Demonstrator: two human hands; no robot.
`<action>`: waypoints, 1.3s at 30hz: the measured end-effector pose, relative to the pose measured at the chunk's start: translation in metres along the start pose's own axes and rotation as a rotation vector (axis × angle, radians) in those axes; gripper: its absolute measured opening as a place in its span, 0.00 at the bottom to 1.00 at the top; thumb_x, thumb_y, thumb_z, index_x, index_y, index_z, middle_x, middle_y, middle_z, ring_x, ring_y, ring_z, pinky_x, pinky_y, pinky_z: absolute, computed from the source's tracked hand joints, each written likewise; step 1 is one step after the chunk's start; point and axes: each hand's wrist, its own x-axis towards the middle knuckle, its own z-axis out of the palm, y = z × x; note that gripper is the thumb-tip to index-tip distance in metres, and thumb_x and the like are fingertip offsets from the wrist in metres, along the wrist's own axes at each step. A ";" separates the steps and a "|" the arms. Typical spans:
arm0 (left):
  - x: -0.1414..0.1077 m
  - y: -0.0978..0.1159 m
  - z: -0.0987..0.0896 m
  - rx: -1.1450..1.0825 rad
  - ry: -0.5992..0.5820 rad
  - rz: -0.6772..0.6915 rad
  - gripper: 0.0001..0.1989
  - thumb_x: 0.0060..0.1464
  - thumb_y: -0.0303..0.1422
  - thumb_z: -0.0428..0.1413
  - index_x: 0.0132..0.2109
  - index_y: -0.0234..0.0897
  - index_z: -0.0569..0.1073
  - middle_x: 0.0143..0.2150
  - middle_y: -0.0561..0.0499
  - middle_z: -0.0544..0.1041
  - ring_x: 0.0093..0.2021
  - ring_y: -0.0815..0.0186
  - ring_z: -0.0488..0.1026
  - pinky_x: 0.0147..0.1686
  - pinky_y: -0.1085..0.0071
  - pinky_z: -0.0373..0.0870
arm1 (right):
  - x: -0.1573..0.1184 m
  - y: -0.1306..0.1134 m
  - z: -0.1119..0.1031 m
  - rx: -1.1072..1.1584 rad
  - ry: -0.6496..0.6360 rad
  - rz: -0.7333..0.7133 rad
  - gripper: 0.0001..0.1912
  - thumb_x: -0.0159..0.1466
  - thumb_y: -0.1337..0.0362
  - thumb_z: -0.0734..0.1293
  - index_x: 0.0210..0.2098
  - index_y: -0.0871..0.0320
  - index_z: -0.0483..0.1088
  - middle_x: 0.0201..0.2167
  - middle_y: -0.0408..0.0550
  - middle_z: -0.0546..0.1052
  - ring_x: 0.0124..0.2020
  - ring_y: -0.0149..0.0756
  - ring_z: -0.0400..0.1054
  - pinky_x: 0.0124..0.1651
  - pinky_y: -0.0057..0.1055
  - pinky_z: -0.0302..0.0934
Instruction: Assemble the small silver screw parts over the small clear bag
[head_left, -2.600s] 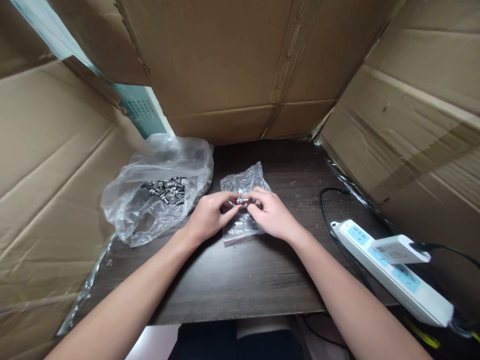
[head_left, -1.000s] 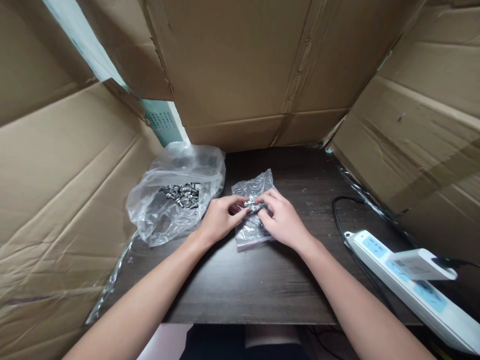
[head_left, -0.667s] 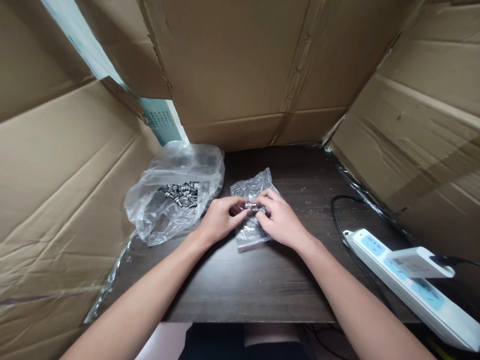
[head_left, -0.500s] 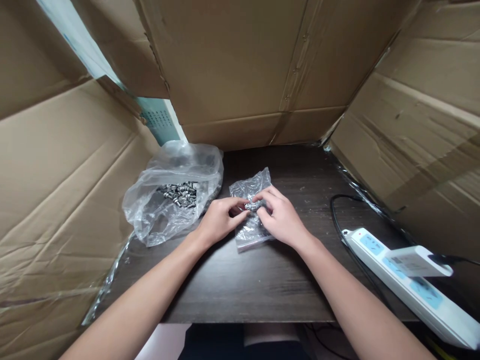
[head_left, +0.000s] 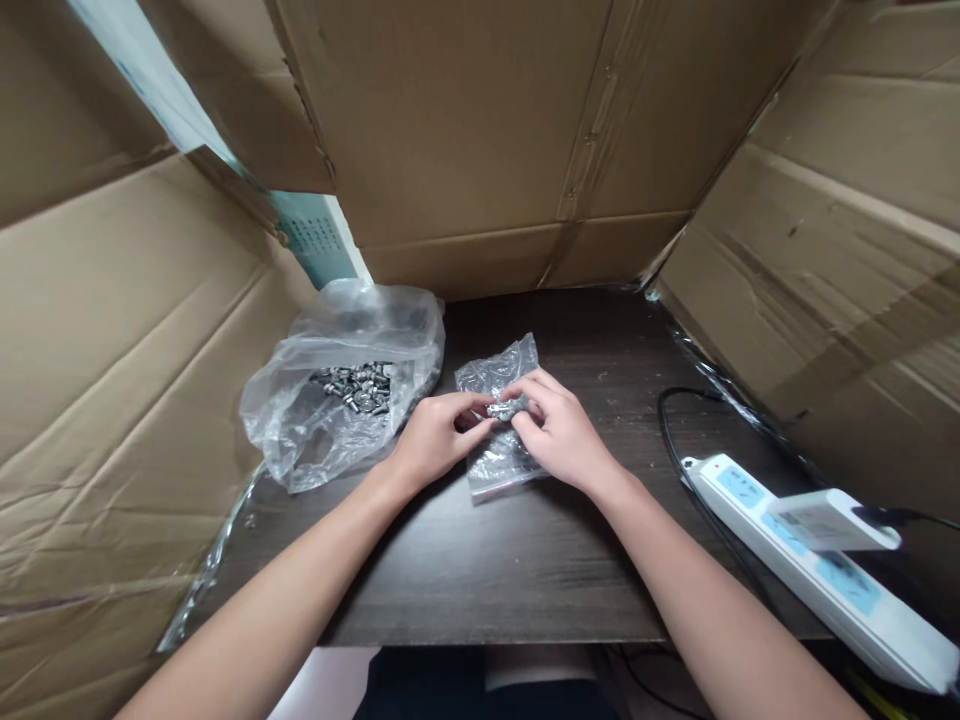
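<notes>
Both hands meet over a small clear plastic bag on the dark table. My left hand has its thumb and fingertips at the left end of a small shiny metal screw. My right hand pinches the same piece from the right, its fingers curled round that end. Left of my hands lies a larger, open clear plastic bag with several metal screws inside. The exact grip at the fingertips is small and partly hidden.
Cardboard walls enclose the table at the back and both sides. At the right, a white power strip carries a plugged-in white adapter. A black cable curves beside it.
</notes>
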 end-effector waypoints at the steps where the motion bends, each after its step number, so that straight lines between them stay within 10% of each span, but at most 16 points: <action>1: 0.000 0.000 0.000 0.004 -0.002 0.003 0.12 0.59 0.29 0.64 0.50 0.36 0.80 0.40 0.51 0.84 0.32 0.70 0.79 0.35 0.75 0.75 | 0.000 0.000 0.000 -0.002 -0.018 -0.007 0.13 0.61 0.72 0.61 0.41 0.56 0.74 0.44 0.47 0.72 0.32 0.32 0.62 0.38 0.34 0.59; 39: -0.001 0.004 0.001 0.048 0.048 0.083 0.11 0.59 0.28 0.64 0.49 0.34 0.79 0.40 0.51 0.84 0.31 0.70 0.79 0.35 0.75 0.76 | 0.000 -0.007 -0.002 0.102 0.006 0.082 0.14 0.69 0.64 0.58 0.32 0.57 0.72 0.40 0.47 0.73 0.43 0.37 0.69 0.49 0.36 0.59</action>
